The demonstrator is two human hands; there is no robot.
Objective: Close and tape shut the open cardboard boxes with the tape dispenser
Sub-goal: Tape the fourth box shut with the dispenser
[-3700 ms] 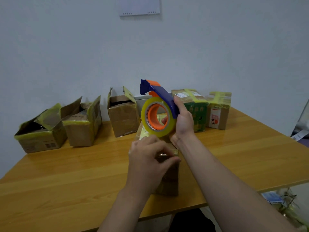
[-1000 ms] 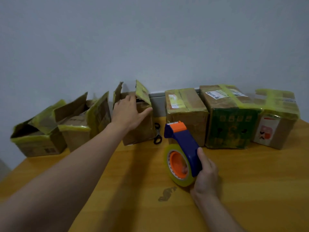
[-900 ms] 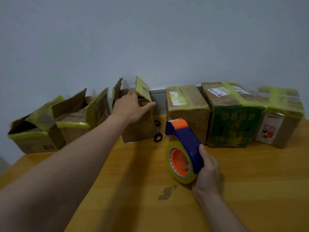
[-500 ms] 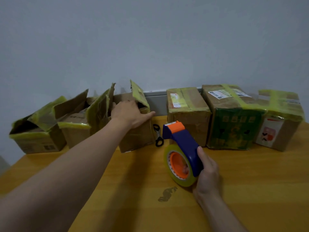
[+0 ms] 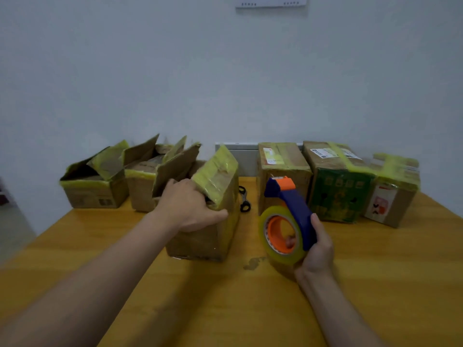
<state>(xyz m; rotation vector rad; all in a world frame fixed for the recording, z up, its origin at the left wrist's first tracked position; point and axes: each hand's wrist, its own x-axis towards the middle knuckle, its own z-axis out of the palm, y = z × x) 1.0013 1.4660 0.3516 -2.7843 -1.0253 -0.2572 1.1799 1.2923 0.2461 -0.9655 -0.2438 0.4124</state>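
My left hand [image 5: 190, 207] grips the near top edge of an open cardboard box [image 5: 213, 236] with upright flaps edged in yellow tape, its fingers hooked inside and the thumb on the front wall. The box stands away from the back row, near the table's middle. My right hand [image 5: 317, 251] holds the blue and orange tape dispenser [image 5: 285, 221] by its handle, with the tape roll resting on the table just right of the box. Two more open boxes [image 5: 92, 186] [image 5: 145, 186] stand at the back left.
Three taped-shut boxes [image 5: 283, 171] [image 5: 338, 186] [image 5: 390, 194] line the back right against the wall. Black scissors [image 5: 244, 200] lie between the open box and the nearest shut box. A dark stain [image 5: 253, 262] marks the wooden table [image 5: 375, 284].
My left hand has taken hold of the open box and pulled it out of the back row toward me. My right hand stays in place on the dispenser.
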